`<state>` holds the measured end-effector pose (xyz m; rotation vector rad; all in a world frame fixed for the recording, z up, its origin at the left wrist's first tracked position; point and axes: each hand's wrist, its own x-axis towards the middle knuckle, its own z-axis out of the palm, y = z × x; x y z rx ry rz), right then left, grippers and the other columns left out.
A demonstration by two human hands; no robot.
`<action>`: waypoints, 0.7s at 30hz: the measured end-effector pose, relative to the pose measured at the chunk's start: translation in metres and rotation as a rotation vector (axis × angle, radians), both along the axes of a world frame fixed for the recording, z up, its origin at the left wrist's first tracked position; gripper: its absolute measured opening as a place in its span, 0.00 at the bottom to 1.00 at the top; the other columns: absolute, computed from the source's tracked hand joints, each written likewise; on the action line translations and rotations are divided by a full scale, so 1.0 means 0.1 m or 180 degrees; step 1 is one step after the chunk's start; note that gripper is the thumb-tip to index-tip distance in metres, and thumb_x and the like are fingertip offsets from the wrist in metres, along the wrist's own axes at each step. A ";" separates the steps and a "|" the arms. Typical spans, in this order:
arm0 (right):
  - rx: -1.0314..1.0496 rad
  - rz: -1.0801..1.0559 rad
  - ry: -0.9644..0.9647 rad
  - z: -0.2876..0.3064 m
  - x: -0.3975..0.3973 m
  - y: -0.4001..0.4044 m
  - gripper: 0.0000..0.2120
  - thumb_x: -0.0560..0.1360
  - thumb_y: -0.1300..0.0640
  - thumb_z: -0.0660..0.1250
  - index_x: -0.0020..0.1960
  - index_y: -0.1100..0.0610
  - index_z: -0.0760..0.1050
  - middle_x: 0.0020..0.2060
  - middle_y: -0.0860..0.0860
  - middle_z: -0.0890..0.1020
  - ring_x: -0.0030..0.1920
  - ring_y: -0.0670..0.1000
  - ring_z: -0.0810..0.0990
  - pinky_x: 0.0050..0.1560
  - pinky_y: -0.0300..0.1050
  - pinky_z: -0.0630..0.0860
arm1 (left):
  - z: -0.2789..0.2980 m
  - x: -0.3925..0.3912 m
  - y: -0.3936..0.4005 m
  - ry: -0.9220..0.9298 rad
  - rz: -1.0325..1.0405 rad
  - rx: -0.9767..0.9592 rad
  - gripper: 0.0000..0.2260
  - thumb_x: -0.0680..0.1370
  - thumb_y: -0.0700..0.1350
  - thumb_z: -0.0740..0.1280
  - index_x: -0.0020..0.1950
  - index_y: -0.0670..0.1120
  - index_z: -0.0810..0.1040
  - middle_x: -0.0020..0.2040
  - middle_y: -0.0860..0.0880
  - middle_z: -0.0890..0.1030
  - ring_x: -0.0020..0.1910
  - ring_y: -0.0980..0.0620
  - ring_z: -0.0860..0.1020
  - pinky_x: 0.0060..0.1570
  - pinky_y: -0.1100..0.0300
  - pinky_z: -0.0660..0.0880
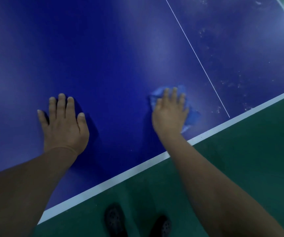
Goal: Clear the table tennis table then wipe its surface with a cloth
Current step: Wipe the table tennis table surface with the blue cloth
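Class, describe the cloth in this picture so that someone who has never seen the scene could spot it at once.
Start with the big blue table tennis table and follow its white edge stripe to the thin white centre line. Just left of that line, the right hand presses flat on the cloth. It is a crumpled, lighter blue patch; the left hand rests on bare table.

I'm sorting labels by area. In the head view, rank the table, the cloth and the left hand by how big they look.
1. Table, fills most of the view.
2. Left hand.
3. Cloth, though the right hand covers much of it, so its full size is unsure.
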<state>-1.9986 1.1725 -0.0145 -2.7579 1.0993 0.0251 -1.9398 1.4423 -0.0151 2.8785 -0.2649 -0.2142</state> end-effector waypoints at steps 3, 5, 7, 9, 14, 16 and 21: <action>-0.0027 0.1261 0.0039 0.01 0.06 0.22 0.25 0.84 0.44 0.45 0.79 0.48 0.57 0.80 0.47 0.55 0.80 0.54 0.49 0.77 0.59 0.48 | 0.00 0.00 0.00 -0.0012 -0.0005 0.0003 0.32 0.80 0.58 0.40 0.81 0.44 0.52 0.82 0.47 0.49 0.80 0.49 0.43 0.77 0.41 0.38; -0.0017 0.1898 0.0044 0.05 0.02 0.16 0.25 0.84 0.44 0.47 0.79 0.47 0.60 0.80 0.46 0.57 0.80 0.53 0.50 0.76 0.60 0.51 | -0.01 0.00 0.00 -0.0015 -0.0017 0.0007 0.31 0.80 0.57 0.41 0.81 0.44 0.52 0.82 0.47 0.49 0.80 0.48 0.43 0.76 0.41 0.38; -0.0076 0.2566 0.0113 0.07 -0.07 0.12 0.26 0.83 0.41 0.47 0.78 0.47 0.61 0.79 0.47 0.59 0.80 0.53 0.52 0.74 0.63 0.54 | -0.01 0.00 0.00 -0.0029 -0.0028 0.0017 0.31 0.80 0.57 0.40 0.81 0.44 0.52 0.82 0.47 0.49 0.80 0.48 0.43 0.77 0.41 0.39; -0.0113 0.3163 0.0190 0.09 -0.22 0.18 0.27 0.82 0.38 0.48 0.78 0.47 0.62 0.79 0.47 0.60 0.79 0.54 0.54 0.74 0.63 0.55 | -0.01 0.00 0.01 -0.0040 -0.0025 0.0015 0.31 0.80 0.57 0.40 0.81 0.44 0.52 0.82 0.47 0.50 0.80 0.48 0.43 0.77 0.40 0.39; -0.0221 0.4137 -0.0021 0.07 -0.69 0.22 0.24 0.81 0.39 0.58 0.73 0.47 0.70 0.76 0.47 0.67 0.77 0.55 0.62 0.71 0.60 0.61 | -0.02 0.00 0.01 -0.0065 -0.0019 0.0029 0.32 0.80 0.57 0.40 0.81 0.44 0.52 0.82 0.47 0.50 0.80 0.48 0.43 0.77 0.40 0.40; -0.0175 0.4345 -0.0178 0.11 -0.83 0.10 0.21 0.80 0.41 0.61 0.70 0.47 0.75 0.73 0.47 0.72 0.74 0.56 0.69 0.66 0.57 0.66 | -0.02 0.00 0.01 -0.0068 -0.0021 0.0035 0.32 0.80 0.57 0.40 0.81 0.44 0.52 0.82 0.47 0.50 0.80 0.48 0.43 0.77 0.40 0.40; -0.0233 0.3723 -0.0237 0.18 -1.28 -0.41 0.20 0.81 0.43 0.57 0.66 0.49 0.79 0.69 0.47 0.75 0.68 0.56 0.74 0.58 0.54 0.73 | -0.01 0.00 0.02 -0.0034 -0.0019 0.0052 0.29 0.82 0.56 0.43 0.81 0.44 0.51 0.82 0.47 0.49 0.80 0.47 0.43 0.77 0.40 0.40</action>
